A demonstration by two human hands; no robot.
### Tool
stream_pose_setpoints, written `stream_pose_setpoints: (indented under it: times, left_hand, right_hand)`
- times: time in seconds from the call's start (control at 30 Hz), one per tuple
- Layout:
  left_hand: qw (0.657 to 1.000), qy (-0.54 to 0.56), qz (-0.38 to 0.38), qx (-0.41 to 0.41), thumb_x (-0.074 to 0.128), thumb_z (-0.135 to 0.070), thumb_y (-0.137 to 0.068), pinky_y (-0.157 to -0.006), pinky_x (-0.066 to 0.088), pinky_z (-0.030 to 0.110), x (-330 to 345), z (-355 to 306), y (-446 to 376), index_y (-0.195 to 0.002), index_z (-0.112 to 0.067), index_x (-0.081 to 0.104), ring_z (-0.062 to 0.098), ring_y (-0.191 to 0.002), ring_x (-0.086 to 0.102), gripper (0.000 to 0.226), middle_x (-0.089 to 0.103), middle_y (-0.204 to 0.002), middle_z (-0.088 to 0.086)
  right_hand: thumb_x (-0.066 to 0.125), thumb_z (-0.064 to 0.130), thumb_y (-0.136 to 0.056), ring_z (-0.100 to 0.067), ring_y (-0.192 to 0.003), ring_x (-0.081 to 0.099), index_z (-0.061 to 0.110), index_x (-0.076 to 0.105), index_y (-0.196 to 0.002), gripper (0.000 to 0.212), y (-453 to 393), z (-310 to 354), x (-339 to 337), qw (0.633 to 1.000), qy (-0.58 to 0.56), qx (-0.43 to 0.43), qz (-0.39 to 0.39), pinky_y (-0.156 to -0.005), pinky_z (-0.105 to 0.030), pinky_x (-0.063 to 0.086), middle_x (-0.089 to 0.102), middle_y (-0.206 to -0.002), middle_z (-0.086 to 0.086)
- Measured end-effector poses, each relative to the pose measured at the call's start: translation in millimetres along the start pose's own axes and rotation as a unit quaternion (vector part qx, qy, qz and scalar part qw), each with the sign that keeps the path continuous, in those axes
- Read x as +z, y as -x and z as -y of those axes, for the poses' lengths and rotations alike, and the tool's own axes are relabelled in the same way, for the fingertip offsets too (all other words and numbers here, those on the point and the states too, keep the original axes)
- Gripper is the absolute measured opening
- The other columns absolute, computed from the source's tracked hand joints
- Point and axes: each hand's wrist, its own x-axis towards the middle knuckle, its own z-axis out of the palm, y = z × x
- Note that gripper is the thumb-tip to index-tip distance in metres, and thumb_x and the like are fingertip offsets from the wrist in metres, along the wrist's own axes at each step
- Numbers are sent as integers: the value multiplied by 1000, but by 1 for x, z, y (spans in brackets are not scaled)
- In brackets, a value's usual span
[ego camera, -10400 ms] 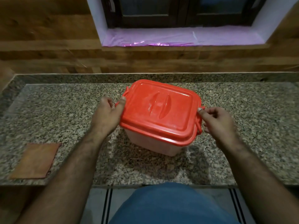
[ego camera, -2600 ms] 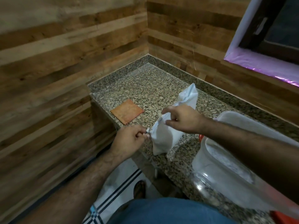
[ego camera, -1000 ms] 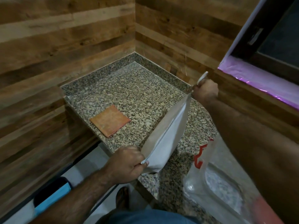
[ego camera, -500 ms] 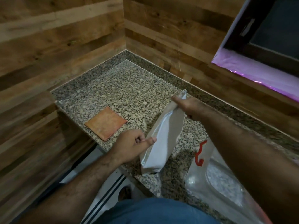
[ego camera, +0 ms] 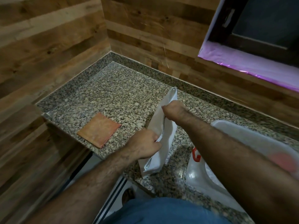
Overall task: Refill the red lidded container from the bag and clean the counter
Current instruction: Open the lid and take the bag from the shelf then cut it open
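Broadly, the speckled grey granite counter (ego camera: 113, 94) carries everything, and the biggest task item on it is the translucent white plastic container with a red side latch (ego camera: 252, 143), standing open at the right, partly hidden behind the right forearm; its red lid is not clearly in view, only a blurred reddish patch at the far right that I cannot identify. Being rigid and thin-walled, the tub should handle as light and a little slick, so it is best steadied by its rim or its latch side while filling. Next in size is the white, flat, glossy plastic bag (ego camera: 163, 143), standing on its lower end near the counter's front edge, just left of the container. It looks soft and pliable with a smooth, slippery skin, and its contents likely shift, so a pinch near the top seam with a second hold lower down seems safest. That is roughly how it is held: the right hand (ego camera: 174, 110) is closed on the upper part of the bag, the left hand (ego camera: 144, 146) is clenched on the bag's near edge at mid-height. Smaller, and well apart to the left, a flat square orange cloth (ego camera: 99, 130) lies untouched, probably for wiping.
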Motion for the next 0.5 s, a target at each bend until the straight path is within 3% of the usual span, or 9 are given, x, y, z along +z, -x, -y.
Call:
stream_pose_setpoints:
  times: [0.07,0.2,0.3,0.4,0.5]
  left_hand:
    - [1000,16,6,4,60,-42,-80,-57,52,39,-4,0,-1,-65,-5,55,30,-61,63,40,59,-63,10]
    - [999,26,23,22,60,-45,-76,-53,43,31,-18,-6,2,-60,-8,53,25,-57,59,41,56,-61,3]
    - [998,35,27,51,61,-45,-73,-52,44,28,-29,-9,4,-53,-15,54,19,-54,59,37,56,-55,-2]
    - [994,80,-8,73,64,-54,-74,-49,46,31,-46,-21,9,-54,-14,56,17,-49,56,45,54,-49,-4]
    - [969,209,-64,114,69,-74,-81,-53,33,30,-80,-42,12,-54,-17,50,17,-48,43,66,44,-51,-4]
  right_hand:
    - [61,45,-103,-21,-63,61,7,64,-97,38,3,1,-3,1000,26,-3,-13,-46,-23,42,68,-95,-10]
    - [59,54,-102,-25,-74,66,10,67,-103,45,14,1,-23,998,45,-19,-41,-55,-29,52,68,-96,-9]
    - [56,55,-103,-27,-81,67,9,68,-102,48,27,11,-44,994,75,-55,-64,-57,-29,50,68,-97,-9]
    - [52,57,-104,-28,-83,64,10,68,-100,50,46,25,-79,984,100,-101,-109,-64,-31,49,68,-97,-9]
    - [49,60,-103,-28,-82,65,11,64,-82,55,66,36,-129,968,107,-152,-169,-67,-33,47,69,-89,-7]
